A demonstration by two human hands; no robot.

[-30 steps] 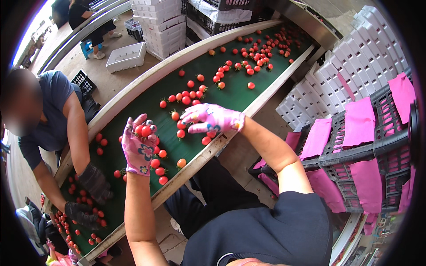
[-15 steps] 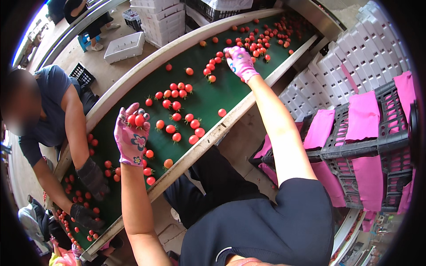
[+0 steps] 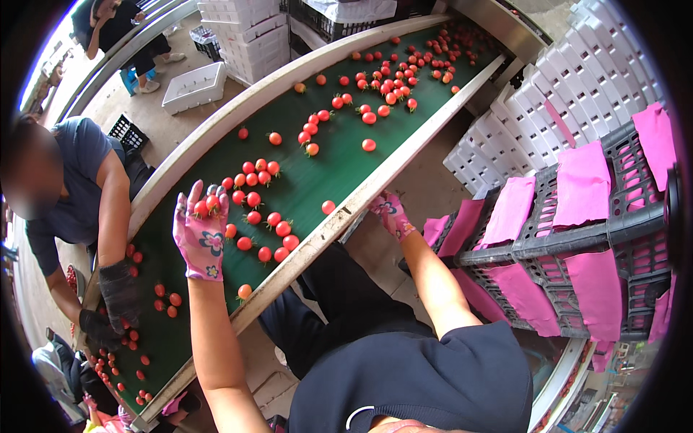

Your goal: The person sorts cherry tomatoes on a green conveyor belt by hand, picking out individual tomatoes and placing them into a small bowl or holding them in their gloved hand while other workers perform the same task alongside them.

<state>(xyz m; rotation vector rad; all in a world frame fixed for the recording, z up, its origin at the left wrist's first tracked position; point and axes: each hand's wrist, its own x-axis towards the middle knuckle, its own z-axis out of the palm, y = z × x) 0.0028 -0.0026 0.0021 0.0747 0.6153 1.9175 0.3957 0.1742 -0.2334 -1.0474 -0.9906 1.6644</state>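
Note:
Cherry tomatoes (image 3: 286, 242) lie scattered over a green conveyor belt (image 3: 332, 167). My left hand (image 3: 201, 242), in a pink flowered glove, is raised over the belt with its palm up. Its fingers curl around several cherry tomatoes (image 3: 206, 205) gathered at the fingertips. My right hand (image 3: 393, 216), gloved the same way, is down beyond the belt's near rim (image 3: 354, 209), beside a grey edge under the frame. The belt's rim and the hand's own angle hide most of its fingers, so I cannot see what it holds.
Across the belt at left, a co-worker's dark-gloved hands (image 3: 119, 296) reach among tomatoes. Black crates (image 3: 570, 238) with pink cloths stand at right, before stacked white crates (image 3: 548, 108). More white crates (image 3: 249, 43) stand behind the belt, and a metal housing (image 3: 498, 29) at its far end.
My right hand has left the belt and dropped past its near rim. The tomatoes have shifted down-left along the belt. My left hand still holds its tomatoes, slightly further left.

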